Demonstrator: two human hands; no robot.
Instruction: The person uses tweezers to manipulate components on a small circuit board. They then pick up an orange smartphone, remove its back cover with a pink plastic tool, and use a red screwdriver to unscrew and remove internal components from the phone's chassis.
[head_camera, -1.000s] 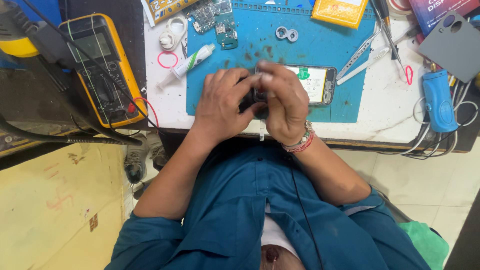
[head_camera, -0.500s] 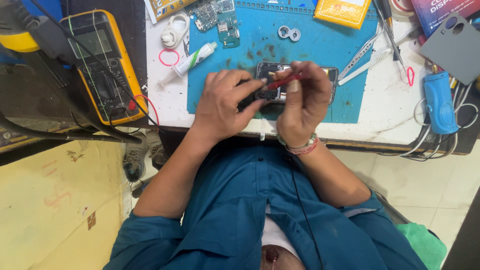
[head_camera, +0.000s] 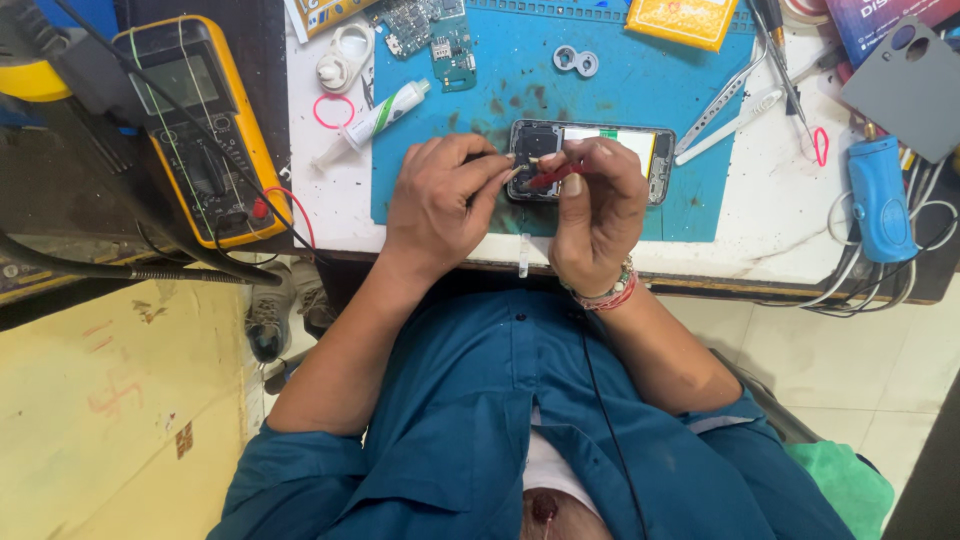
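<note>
An opened phone (head_camera: 640, 150) lies back-up on a blue work mat (head_camera: 620, 90), its insides showing. My right hand (head_camera: 598, 215) pinches a thin red probe (head_camera: 552, 176) whose tip rests on the phone's left end. My left hand (head_camera: 440, 200) pinches a dark probe tip (head_camera: 497, 160) against the same end of the phone. Both hands rest at the mat's near edge and hide part of the phone.
A yellow multimeter (head_camera: 200, 130) with leads lies at the left. A white tube (head_camera: 375, 118), a circuit board (head_camera: 435, 30), tweezers (head_camera: 725, 100), a blue tool (head_camera: 878, 200), a grey back cover (head_camera: 905, 90) and a yellow box (head_camera: 685, 20) lie around the mat.
My hands have shifted apart from covering the phone. The right hand now holds the red probe on the phone's left end, and the left hand brings the dark probe beside it.
</note>
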